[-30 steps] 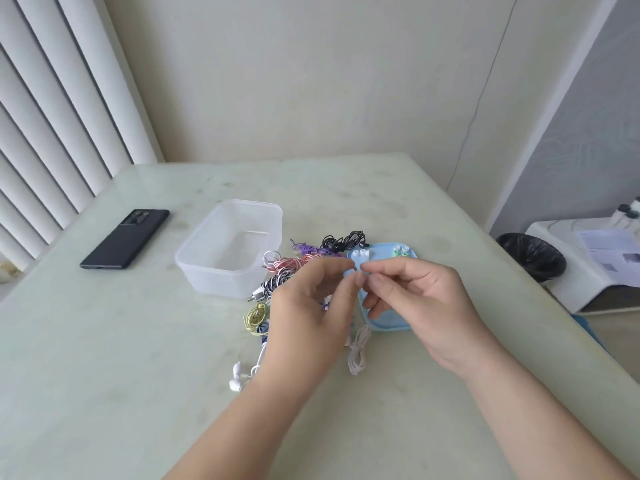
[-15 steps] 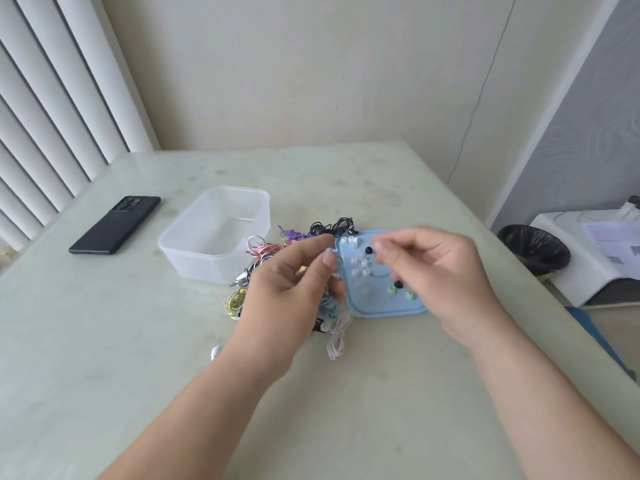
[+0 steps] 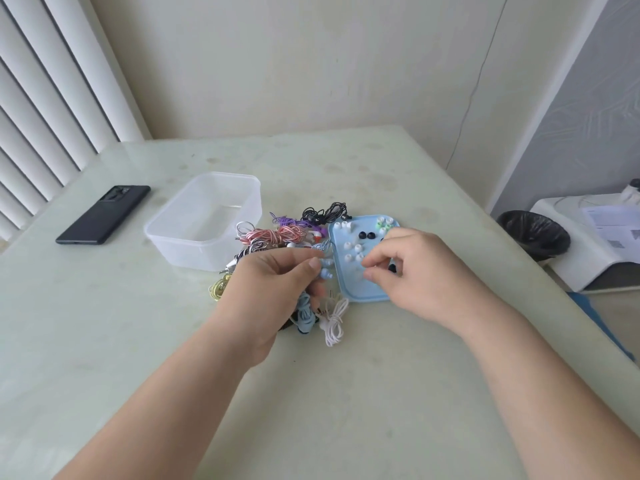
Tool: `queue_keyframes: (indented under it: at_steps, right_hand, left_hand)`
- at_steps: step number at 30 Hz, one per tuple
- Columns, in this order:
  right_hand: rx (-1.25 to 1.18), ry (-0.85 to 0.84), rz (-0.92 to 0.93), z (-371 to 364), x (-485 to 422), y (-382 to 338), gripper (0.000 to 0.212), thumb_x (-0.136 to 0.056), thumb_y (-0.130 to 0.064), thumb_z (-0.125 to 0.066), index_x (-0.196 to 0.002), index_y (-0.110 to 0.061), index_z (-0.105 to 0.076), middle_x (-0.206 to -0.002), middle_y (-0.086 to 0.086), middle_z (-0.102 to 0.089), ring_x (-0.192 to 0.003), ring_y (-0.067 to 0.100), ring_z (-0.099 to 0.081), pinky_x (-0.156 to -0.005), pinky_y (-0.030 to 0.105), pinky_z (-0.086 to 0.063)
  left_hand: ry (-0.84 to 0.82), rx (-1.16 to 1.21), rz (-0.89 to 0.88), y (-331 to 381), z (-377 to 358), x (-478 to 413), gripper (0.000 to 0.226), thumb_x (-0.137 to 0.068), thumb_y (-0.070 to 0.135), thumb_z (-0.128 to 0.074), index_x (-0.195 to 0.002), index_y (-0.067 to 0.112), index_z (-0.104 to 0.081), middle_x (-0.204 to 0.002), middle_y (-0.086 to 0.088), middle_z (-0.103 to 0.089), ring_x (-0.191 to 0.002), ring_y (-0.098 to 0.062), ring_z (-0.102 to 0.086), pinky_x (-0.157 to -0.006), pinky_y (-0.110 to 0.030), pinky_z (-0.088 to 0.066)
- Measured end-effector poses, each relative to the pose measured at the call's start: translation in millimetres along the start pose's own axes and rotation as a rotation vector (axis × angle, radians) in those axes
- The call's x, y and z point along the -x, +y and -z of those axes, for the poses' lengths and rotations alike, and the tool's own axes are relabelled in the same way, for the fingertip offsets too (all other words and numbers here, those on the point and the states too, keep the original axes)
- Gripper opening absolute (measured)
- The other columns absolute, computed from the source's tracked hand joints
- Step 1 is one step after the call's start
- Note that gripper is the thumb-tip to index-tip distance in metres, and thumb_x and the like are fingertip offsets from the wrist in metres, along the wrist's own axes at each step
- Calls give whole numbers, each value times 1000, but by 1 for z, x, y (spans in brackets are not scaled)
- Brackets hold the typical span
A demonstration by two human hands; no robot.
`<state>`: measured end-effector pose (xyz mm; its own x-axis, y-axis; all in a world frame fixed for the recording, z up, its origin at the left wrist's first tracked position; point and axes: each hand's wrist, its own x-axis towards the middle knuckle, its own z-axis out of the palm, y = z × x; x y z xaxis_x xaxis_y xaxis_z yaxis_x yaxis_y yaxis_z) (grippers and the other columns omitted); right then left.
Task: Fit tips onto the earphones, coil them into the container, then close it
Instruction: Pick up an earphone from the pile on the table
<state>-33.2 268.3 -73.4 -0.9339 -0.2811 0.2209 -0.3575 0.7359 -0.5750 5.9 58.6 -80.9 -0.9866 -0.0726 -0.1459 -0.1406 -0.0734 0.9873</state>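
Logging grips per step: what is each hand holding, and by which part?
The left hand grips the blue earphones just behind the buds. The right hand pinches above the blue lid; whether it holds anything cannot be told.

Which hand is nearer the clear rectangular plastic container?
Left. The left hand is just beside the clear plastic container; the right hand is farther right, over the light-blue plastic tray.

Both bare forearms reach in from below, the left hand [image 3: 277, 289] curled, its grip wrapped round the blue earphones [image 3: 325, 273], the right hand [image 3: 426, 271] palm-down just beside it, thumb and forefinger nearly meeting in a pinch, other fingers curled under, anything between them too small to tell.
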Motion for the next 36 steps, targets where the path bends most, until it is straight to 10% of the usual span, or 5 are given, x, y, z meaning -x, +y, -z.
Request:
queue_keyframes:
  at_steps: [14, 18, 23, 36]
  right_hand:
    - [257, 45, -21, -16, -6, -8, 7, -84, -29, -70, -76, -29, -70, -83, -13, -61, -80, 7, -54, -63, 28, -44]
    - [-276, 203, -70, -4, -2, -18, 10, -82, -16, -78, -75, -21, -74, -69, -16, -68, -55, 3, -54, -58, 18, -42]
    - [-1085, 72, -228, -1, 4, -39, 7, -80, -2, -76, -87, -3, -74, -86, 21, -75, -69, 21, -66, -63, 27, -56]
    - [-1360, -20, -336, -11, 1, -41, 16, -78, -11, -70, -91, -2, -74, -82, 12, -73, -68, 15, -66, -63, 22, -56]
  left_hand:
    - [-45, 87, -19, 1, 3, -2, 9, -96, 6, -70, -97, 8, -79, -80, -7, -75, -66, -13, -64, -56, -22, -48]
    - [-24, 135, -51, 0, 2, -2, 11, -96, 6, -71, -102, 8, -80, -84, -11, -77, -70, -15, -65, -57, -23, -48]
    - [-57, 184, -127, 3, 1, -1, 10, -95, 8, -72, -99, 9, -80, -84, -9, -76, -72, -15, -67, -58, -26, -48]
    - [-95, 92, -280, 3, -3, 3, 10, -96, 12, -71, -102, 7, -77, -84, -5, -76, -72, -13, -64, -60, -29, -50]
